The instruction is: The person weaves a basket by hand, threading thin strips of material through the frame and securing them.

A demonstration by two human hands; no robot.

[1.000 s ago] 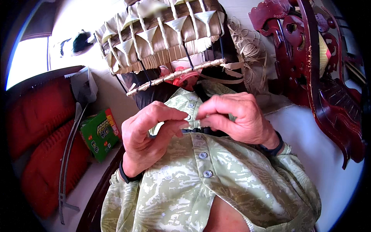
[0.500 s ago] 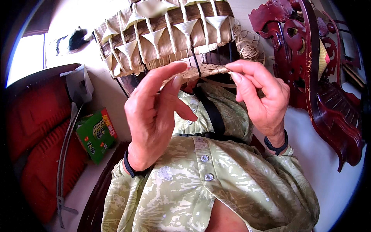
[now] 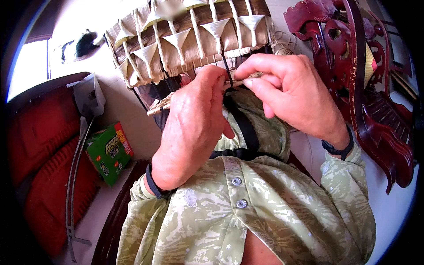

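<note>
A tan woven straw piece with a braided edge [image 3: 160, 106] is held in front of my chest, mostly hidden behind my hands. My left hand [image 3: 192, 117] is closed on it, thumb and fingertips together near its middle. From the right, my right hand [image 3: 293, 90] pinches the same piece along its top edge, close to the left fingertips. What lies between the right fingertips is too small to make out. A thin black cord [image 3: 227, 66] runs down between the two hands. Just beyond them stands a pale fibre-wrapped frame [image 3: 190, 48] with twisted cords and folded triangles.
At right stands a dark red carved wooden chair [image 3: 357, 79]. Loose twine [image 3: 284, 43] lies behind my right hand. On the left are red ribbed cushions [image 3: 48, 176], a green box [image 3: 109, 154] and a long grey metal handle [image 3: 75, 185]. A black-and-white shape [image 3: 84, 46] is farther back.
My right hand has moved left and come close to my left hand. My left fingers, spread before, have closed on the straw piece, whose left end now shows beside that hand.
</note>
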